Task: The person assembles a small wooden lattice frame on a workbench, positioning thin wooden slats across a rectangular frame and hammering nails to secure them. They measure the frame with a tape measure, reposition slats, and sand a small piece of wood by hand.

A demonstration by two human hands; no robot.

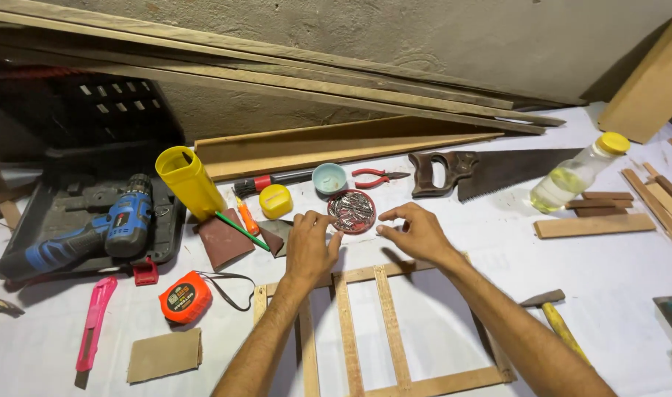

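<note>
Nails lid (351,212) near both hands; wooden frame (392,323) bottom cropped.

Blue drill (93,235), handsaw (490,170), orange tape measure (184,297), hammer (556,317)

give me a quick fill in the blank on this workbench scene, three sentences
1. Both hands, left hand and right hand, hover beside a round lid full of ____.
2. The drill lying in the black case is ____.
3. The tape measure is ____.

Missing words: nails; blue; orange
</note>
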